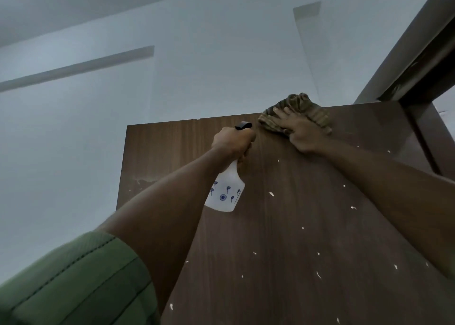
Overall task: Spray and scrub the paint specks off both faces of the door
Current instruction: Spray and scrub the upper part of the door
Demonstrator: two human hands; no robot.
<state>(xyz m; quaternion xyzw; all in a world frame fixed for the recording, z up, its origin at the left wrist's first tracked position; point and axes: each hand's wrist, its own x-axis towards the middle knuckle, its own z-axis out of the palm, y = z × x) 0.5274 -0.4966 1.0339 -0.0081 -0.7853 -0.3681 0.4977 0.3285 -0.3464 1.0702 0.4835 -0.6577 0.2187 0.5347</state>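
Observation:
A dark brown wooden door (283,238) fills the lower middle of the view, seen from below, with several white paint specks (271,194) scattered over its face. My left hand (232,142) grips the neck of a white spray bottle (225,194) with blue flower prints and a black nozzle, held against the door near its top edge. My right hand (301,132) presses flat on a crumpled olive-brown cloth (302,107) at the door's top edge, fingers spread over it.
A pale grey wall (197,66) and ceiling rise behind the door. The dark door frame (418,54) runs up the right side, with the hinge edge next to it. My green sleeve (73,283) covers the lower left corner.

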